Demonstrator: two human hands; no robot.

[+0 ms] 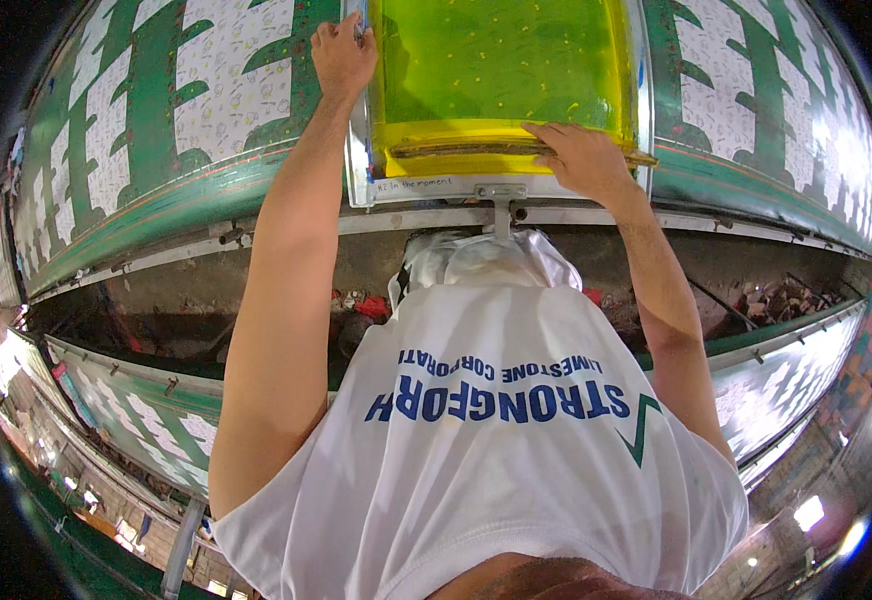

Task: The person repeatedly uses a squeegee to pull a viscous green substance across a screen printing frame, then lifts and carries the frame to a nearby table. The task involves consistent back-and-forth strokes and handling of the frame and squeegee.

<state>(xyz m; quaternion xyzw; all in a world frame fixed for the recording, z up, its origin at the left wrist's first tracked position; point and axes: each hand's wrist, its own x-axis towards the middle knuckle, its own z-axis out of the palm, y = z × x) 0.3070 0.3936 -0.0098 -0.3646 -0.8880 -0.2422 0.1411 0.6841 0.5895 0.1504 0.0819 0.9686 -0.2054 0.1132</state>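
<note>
White short-sleeved T-shirt printed blue and green; left hand curled on left rim of silvery rectangular frame; right hand, well apart, over long brown bar across near end of frame's translucent yellow-green sheet, cannot tell whether gripping

Lettering on shirt, handwriting on frame

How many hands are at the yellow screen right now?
2: the left hand at the upper left edge of the screen frame, and the right hand over the right part of the brown bar. No others show.
</note>
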